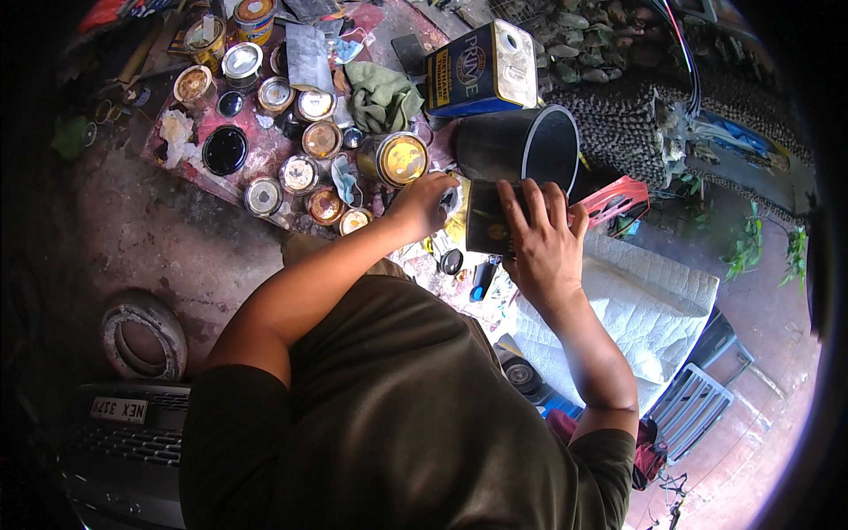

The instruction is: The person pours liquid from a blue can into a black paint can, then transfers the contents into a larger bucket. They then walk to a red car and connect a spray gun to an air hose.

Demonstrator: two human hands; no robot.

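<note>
My right hand (539, 243) grips a dark rectangular can (481, 216) from above, its fingers over the can's side; the can lies tilted beside the black bucket (477, 146). My left hand (417, 210) has its fingers closed at a small pale container (452, 201) by the can's yellowish end; the hand partly hides what it holds. Just behind my left hand is an open tin with yellow contents (405, 159). A small dark round lid (451, 261) and small items lie on the cluttered work surface below the can.
Many paint tins (321, 139) and a green rag (380, 97) crowd the stained table (190, 168). A large square can (481, 66) stands behind the bucket. A red plastic piece (618, 199) and padded white sheet (654, 309) are at right. A tire (144, 336) lies at left.
</note>
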